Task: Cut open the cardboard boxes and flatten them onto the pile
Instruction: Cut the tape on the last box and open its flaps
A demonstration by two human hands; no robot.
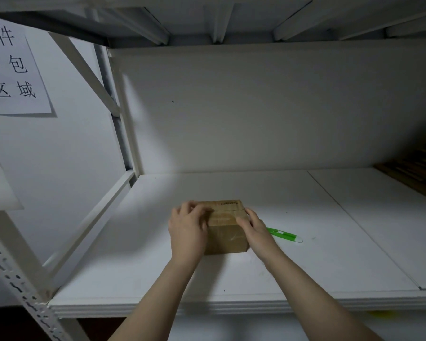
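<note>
- The fingers [194, 210] of the left hand [186, 233] are curling over the top left edge of the cardboard box [228, 230], gripping it.
- The cardboard box is sitting closed on the white shelf [158, 267], held between the two hands and towards the front.
- The right hand [257, 231] is holding the box's right side, its fingers [244, 221] bending onto the top edge.
- A green box cutter [284, 234] is lying flat on the shelf just beside the right hand, one end hiding behind it.
- A dark brown stack [413, 168] is lying at the shelf's far right, too dim to identify.
</note>
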